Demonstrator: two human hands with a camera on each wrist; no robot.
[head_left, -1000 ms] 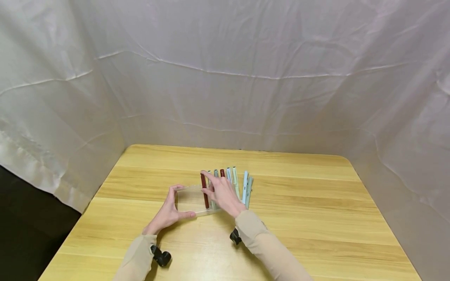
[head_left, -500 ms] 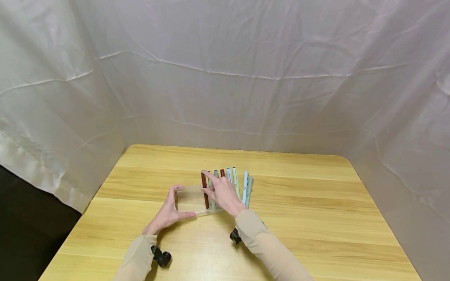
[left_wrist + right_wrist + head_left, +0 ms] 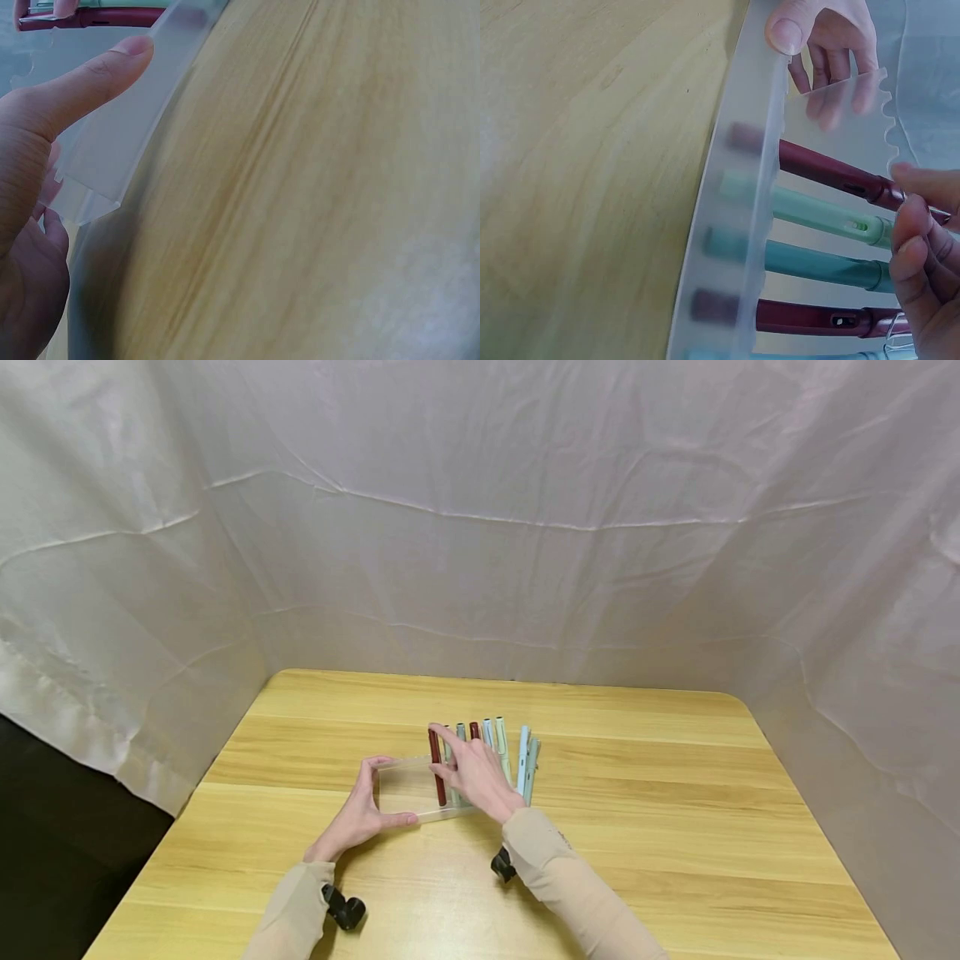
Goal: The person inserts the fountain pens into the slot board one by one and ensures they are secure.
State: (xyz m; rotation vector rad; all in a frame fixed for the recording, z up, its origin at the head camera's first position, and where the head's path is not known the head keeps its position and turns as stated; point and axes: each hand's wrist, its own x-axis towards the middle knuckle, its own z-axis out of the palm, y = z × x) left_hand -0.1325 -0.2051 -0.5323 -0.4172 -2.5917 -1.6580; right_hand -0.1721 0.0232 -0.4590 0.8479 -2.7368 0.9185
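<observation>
A frosted clear plastic pen tray point(image 3: 405, 787) with notched walls sits on the table. At its left end my left hand point(image 3: 358, 814) grips it, thumb on the near wall and fingers at the far side. My right hand point(image 3: 480, 775) pinches the capped end of a dark red pen point(image 3: 829, 171), which lies across the tray at the left of the row. Beside that pen lie a mint green pen point(image 3: 817, 212), a teal pen point(image 3: 821, 264) and a second dark red pen point(image 3: 810, 316). In the head view, my right hand hides part of the row.
Farther right in the row are a pale green pen point(image 3: 502, 747), a light blue pen point(image 3: 522, 758) and a grey-teal pen point(image 3: 532, 770). The wooden table point(image 3: 675, 827) extends around the tray. Pale curtains point(image 3: 480, 568) hang behind and at the sides.
</observation>
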